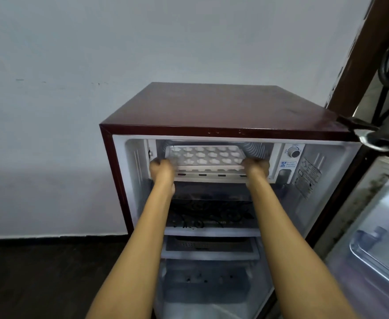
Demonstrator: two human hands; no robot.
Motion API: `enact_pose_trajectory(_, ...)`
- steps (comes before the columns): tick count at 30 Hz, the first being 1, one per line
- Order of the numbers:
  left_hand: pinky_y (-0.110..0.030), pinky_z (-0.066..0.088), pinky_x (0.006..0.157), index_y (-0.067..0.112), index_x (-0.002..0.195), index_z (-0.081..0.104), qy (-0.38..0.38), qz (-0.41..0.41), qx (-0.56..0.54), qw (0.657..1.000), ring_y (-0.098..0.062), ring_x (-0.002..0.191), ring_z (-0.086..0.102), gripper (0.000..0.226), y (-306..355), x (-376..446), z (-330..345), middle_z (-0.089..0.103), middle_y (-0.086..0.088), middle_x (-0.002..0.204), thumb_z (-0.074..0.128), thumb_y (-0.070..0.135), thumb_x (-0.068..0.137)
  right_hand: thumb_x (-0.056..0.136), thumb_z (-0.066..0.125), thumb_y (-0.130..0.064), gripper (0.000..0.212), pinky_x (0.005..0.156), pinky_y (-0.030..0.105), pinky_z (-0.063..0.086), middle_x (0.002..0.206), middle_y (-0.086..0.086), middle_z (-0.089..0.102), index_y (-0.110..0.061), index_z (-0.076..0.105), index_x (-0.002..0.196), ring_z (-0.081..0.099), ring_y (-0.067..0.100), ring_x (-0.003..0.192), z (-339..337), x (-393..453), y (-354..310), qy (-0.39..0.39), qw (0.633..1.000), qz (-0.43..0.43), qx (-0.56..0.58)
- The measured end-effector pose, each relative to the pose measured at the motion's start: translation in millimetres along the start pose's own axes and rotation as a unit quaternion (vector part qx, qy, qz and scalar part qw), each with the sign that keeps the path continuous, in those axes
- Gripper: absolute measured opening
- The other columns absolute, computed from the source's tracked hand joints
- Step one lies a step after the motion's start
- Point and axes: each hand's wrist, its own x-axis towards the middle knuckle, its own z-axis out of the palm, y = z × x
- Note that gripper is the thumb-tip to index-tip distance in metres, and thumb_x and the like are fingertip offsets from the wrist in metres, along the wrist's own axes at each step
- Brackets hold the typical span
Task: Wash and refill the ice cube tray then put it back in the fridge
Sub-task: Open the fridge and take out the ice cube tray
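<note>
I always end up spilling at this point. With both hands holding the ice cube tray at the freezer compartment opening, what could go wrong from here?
1. The ice cube tray is gripped only at its two ends by the left hand and right hand; any tilt would likely slop the contents out of the cells.
2. The freezer compartment opening looks low, so the tray could catch on its edge.
3. Spills would probably fall onto the shelf below.

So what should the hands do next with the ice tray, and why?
Probably slide the ice cube tray level and slowly deeper into the freezer compartment. The left hand and right hand grip its two ends at the compartment's mouth, so it looks only partly in, and tilting could spill anything in its cups.
</note>
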Motion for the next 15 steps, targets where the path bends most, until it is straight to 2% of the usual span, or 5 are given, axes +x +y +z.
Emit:
enact_pose_trajectory(3,-0.036,0.043,0.102,0.007,0.135,0.045,-0.001,0.018,-0.001,1.0,-0.03,0.119,0.053,0.037,-9,-27,-32,0.055,-0.014,0.13,0.041,0.01,0.097,0.089,0.053,-0.001,0.024,0.073,0.023,0.041,0.112,0.014,0.063,0.002,0.062,0.111,0.054,0.021,0.089,-17,-43,11,0.014,0.996,0.044,0.077)
enact_pose_trajectory(7,-0.032,0.044,0.101,0.007,0.137,0.043,-0.012,0.019,-0.002,1.0,-0.023,0.114,0.055,0.045,-29,-59,-80,0.055,-0.007,0.124,0.049,0.003,0.093,0.088,0.045,0.0,0.027,0.042,0.014,0.039,0.096,0.008,0.064,0.001,0.068,0.102,0.049,0.011,0.061,-39,-102,36,0.051,0.99,0.064,0.116)
enact_pose_trajectory(9,-0.039,0.048,0.1,0.005,0.135,0.045,-0.008,-0.006,-0.014,1.0,-0.023,0.111,0.059,0.045,-41,-69,-104,0.058,-0.007,0.122,0.053,0.003,0.09,0.087,0.044,0.001,0.033,0.047,0.014,0.04,0.105,0.009,0.066,-0.004,0.066,0.112,0.051,0.01,0.062,-51,-131,53,0.055,0.988,0.076,0.126)
enact_pose_trajectory(12,-0.041,0.053,0.093,-0.001,0.131,0.049,-0.006,-0.049,-0.028,0.998,-0.025,0.104,0.064,0.046,-60,-90,-138,0.063,-0.013,0.119,0.059,0.003,0.086,0.084,0.042,0.007,0.038,0.049,0.017,0.035,0.098,0.022,0.064,0.006,0.059,0.118,0.043,0.012,0.06,-76,-176,77,0.058,0.988,0.085,0.114)
enact_pose_trajectory(15,-0.041,0.053,0.092,-0.001,0.129,0.051,-0.019,-0.069,-0.04,0.997,-0.025,0.104,0.064,0.047,-77,-115,-163,0.063,-0.013,0.118,0.062,0.004,0.084,0.081,0.041,0.012,0.039,0.055,0.018,0.04,0.089,0.002,0.06,-0.004,0.062,0.111,0.046,0.011,0.063,-104,-214,94,0.064,0.986,0.105,0.112)
